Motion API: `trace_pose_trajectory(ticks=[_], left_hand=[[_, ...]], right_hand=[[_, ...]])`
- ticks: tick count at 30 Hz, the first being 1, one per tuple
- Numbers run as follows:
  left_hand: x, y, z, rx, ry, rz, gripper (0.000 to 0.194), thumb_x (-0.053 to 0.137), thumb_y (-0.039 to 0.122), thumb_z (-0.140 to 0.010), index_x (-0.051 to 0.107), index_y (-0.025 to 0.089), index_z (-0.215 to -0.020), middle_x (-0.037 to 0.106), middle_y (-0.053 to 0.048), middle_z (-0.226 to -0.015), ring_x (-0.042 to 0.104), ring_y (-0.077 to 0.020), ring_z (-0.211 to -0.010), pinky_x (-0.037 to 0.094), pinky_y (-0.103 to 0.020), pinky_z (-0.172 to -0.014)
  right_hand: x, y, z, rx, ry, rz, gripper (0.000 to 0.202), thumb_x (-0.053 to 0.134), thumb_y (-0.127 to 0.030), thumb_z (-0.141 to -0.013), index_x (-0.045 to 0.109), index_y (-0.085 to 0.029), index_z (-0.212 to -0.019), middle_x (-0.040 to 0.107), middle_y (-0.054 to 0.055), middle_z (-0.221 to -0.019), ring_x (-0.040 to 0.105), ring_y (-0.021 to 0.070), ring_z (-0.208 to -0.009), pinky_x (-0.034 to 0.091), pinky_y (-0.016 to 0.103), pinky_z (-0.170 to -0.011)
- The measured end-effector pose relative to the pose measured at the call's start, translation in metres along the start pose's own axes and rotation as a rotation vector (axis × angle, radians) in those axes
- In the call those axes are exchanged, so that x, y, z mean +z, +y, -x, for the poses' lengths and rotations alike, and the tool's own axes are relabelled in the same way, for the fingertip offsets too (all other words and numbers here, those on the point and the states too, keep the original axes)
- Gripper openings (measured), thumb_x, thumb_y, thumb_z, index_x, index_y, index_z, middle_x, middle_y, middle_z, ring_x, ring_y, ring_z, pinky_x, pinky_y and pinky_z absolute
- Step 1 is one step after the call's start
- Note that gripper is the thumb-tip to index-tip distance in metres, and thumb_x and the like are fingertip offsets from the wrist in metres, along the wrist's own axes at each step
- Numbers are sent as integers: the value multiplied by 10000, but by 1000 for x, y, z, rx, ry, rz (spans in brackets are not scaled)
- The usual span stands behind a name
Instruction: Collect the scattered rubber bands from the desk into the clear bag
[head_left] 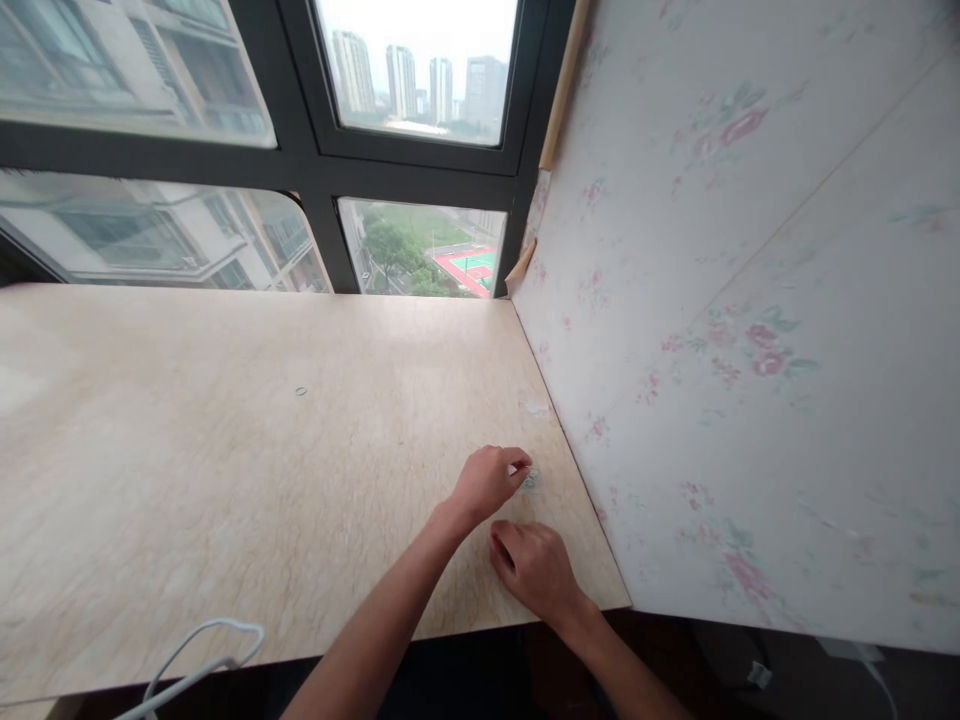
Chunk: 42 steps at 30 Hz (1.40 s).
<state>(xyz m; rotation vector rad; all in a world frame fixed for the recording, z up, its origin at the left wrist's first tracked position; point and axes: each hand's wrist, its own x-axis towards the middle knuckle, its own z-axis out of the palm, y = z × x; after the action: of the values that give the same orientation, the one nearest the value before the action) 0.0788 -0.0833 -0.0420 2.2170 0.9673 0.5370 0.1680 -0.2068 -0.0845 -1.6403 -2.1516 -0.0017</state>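
Observation:
My left hand (491, 482) reaches over the marbled sill, its thumb and forefinger pinched together. At its fingertips lies a small clear packet (532, 481) with what look like thin greenish rings in it. Whether the fingers grip the packet or something small from it I cannot make out. Just nearer to me, my right hand (538, 566) rests low over the sill with its fingers curled in. Anything inside those fingers is hidden. Farther left on the sill lies a thin dark ring (301, 391), apart from both hands.
The sill (360, 400) meets a flowered wall (750, 300) on the right and a dark window frame (420, 165) at the back. A whitish scrap or mark (536, 408) shows near the wall. A white cable (214, 625) loops over the front left edge.

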Motion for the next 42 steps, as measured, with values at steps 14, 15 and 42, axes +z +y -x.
trace_pose_trajectory(ticks=[14, 15, 42], left_hand=[[-49, -55, 73, -151, 244, 55, 192, 524, 292, -856, 693, 202, -877, 727, -35, -852, 612, -152, -630, 472, -275, -635], [-54, -63, 83, -184, 273, 57, 195, 520, 298, -852, 689, 201, -861, 724, -32, -826, 609, -152, -618, 473, -275, -628], [-93, -122, 179, -346, 726, 442, 201, 526, 305, -865, 673, 175, -819, 699, -60, -791, 637, -184, -723, 499, -291, -653]], right_hand=[[-4, 1, -1, 36, -60, -81, 200, 436, -212, -904, 587, -188, -775, 597, -9, -581, 532, 124, -525, 293, 256, -565], [-4, 2, -1, 41, -68, -95, 200, 439, -224, -906, 592, -190, -782, 588, -12, -573, 530, 124, -520, 297, 252, -559], [105, -159, -339, -143, -533, -74, 315, 499, -240, -913, 562, -169, -1213, 695, 3, -715, 639, 115, -579, 505, 249, -644]])
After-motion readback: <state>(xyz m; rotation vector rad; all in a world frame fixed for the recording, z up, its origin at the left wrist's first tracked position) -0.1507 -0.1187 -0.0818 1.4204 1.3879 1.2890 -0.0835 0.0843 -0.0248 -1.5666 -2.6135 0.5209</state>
